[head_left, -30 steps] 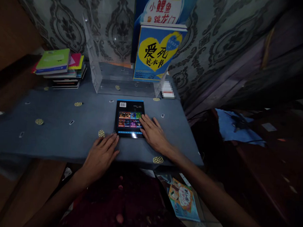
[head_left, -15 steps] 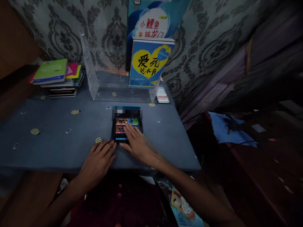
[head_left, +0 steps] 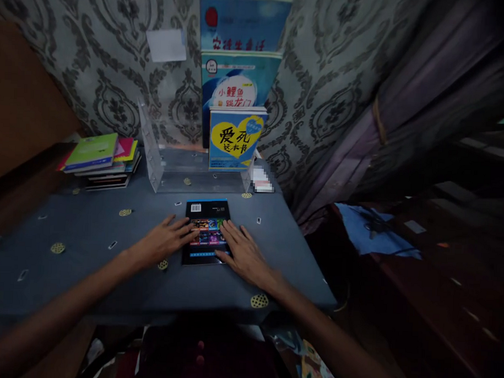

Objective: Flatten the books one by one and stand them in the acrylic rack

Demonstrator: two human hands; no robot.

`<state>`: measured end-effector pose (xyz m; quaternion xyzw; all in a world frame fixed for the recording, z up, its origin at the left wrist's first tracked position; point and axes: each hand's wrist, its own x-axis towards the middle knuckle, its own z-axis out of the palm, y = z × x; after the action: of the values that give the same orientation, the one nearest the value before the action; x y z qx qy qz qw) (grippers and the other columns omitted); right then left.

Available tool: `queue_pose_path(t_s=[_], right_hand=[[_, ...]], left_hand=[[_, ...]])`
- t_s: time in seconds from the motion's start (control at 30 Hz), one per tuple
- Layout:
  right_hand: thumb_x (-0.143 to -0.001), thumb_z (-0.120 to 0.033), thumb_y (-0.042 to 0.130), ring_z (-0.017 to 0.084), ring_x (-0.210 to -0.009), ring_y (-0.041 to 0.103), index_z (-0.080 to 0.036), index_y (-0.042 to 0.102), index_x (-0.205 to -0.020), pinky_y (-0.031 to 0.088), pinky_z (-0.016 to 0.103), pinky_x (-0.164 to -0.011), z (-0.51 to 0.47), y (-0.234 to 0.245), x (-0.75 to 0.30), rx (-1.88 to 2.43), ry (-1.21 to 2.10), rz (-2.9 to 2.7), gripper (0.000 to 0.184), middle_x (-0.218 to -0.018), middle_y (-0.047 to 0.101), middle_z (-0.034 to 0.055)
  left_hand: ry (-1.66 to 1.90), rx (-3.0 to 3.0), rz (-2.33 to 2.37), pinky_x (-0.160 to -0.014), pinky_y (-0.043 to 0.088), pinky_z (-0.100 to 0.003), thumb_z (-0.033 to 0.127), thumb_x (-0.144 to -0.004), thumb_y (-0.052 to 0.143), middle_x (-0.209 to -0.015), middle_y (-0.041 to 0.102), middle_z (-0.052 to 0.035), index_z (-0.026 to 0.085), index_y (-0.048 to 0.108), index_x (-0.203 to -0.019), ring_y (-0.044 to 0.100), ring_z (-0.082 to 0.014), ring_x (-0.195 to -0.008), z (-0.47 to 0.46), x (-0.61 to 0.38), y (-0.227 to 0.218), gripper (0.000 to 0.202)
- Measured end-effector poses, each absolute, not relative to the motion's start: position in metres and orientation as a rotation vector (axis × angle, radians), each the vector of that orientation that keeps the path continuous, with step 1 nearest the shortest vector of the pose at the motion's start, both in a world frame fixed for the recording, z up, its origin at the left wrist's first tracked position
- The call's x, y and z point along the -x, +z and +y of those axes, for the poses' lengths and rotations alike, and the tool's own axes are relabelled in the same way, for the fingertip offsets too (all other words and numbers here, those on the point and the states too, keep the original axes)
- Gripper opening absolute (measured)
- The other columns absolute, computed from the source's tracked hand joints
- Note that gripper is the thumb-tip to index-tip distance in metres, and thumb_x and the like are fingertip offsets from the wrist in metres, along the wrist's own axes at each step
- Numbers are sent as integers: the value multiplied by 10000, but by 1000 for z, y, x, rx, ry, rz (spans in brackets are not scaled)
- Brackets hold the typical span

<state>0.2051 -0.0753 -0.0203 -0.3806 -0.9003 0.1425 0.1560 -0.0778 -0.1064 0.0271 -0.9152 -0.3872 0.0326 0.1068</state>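
A dark book [head_left: 207, 218] with a barcode and a row of coloured pictures lies back cover up on the grey table [head_left: 88, 255]. My left hand [head_left: 166, 241] rests flat on the book's left edge, fingers spread and reaching onto the cover. My right hand [head_left: 243, 256] lies flat at the book's right lower edge, fingers stretched out, with the thumb on the cover. Neither hand grips anything.
A clear acrylic stand [head_left: 154, 158] at the back holds three upright blue books [head_left: 234, 141] against the patterned wall. A pile of books [head_left: 100, 160] sits at back left. A curtain [head_left: 403, 106] hangs right. Small round stickers [head_left: 259, 300] dot the table.
My left hand has moved up from the book's near corner onto its left side. My right hand slid to the right edge. The camera view has tilted up.
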Motion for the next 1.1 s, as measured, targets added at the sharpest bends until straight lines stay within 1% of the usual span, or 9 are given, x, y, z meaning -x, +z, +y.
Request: queue_pose_path(t_s=[0.17,0.37,0.53,0.6,0.73,0.87,0.97,1.03,1.1], right_hand=[[-998,-570,476,301,-1515,344,-177,388,-1567,303,594,-1235,-75,-14,-206,1092,412,-2580,697,-1592,428,160],[-975,-608,507,305,-1518,338,-140,390,-1562,279,566,-1249,-75,-7,-209,1093,460,-2611,760,-1603,400,182],[-949,-648,530,294,-1517,346,-218,402,-1564,247,550,-1259,-71,0,-213,1083,548,-2590,761,-1609,407,144],[-956,-650,517,298,-1518,344,-206,422,-1554,214,551,-1263,-65,4,-217,1080,655,-2585,751,-1610,404,151],[-997,-683,366,287,-1485,402,-210,526,-1487,231,534,-1251,-44,10,-232,960,985,-2471,699,-1562,492,134],[-950,-795,243,286,-1441,465,-225,611,-1411,287,495,-1236,-27,10,-249,772,1284,-2238,821,-1515,557,98],[-860,-844,444,322,-1465,427,-213,551,-1465,292,506,-1229,-24,5,-254,666,1407,-2145,881,-1554,509,103],[-793,-781,642,335,-1451,444,-219,515,-1492,345,507,-1200,-24,0,-251,679,1423,-2109,906,-1570,487,102],[-808,-696,699,328,-1399,509,-222,543,-1469,392,506,-1168,-22,-7,-244,723,1375,-2073,828,-1542,521,101]], left_hand=[[187,2723,-753,-1142,387,-495,79,-938,526,-1433,613,-145,196,540,-1433,557,-295,-1355,-74,63,34,508],[65,2814,-698,-1133,423,-448,136,-969,524,-1447,607,-120,258,532,-1423,577,-260,-1346,-57,65,27,470],[116,2955,-712,-1143,423,-415,87,-906,497,-1512,532,-163,162,459,-1493,521,-267,-1399,-56,72,35,593],[53,3058,-840,-1146,417,-391,75,-863,478,-1489,563,-145,162,499,-1469,529,-255,-1389,-54,68,45,613],[-318,3246,-1245,-1039,471,-345,129,-853,427,-1250,725,-87,175,666,-1265,669,-238,-1166,-43,58,62,479],[-917,3237,-1628,-852,502,-298,249,-867,415,-970,744,-42,163,710,-1004,683,-223,-921,-31,50,60,337],[-1373,3074,-1813,-709,471,-266,328,-826,465,-773,652,-9,163,667,-834,607,-195,-771,-25,48,49,261],[-1598,2989,-1862,-664,435,-250,345,-788,504,-708,591,7,163,639,-770,553,-173,-717,-23,46,43,227],[-1785,2925,-1868,-653,412,-244,349,-764,531,-688,560,14,161,627,-743,519,-158,-696,-22,43,40,212]])
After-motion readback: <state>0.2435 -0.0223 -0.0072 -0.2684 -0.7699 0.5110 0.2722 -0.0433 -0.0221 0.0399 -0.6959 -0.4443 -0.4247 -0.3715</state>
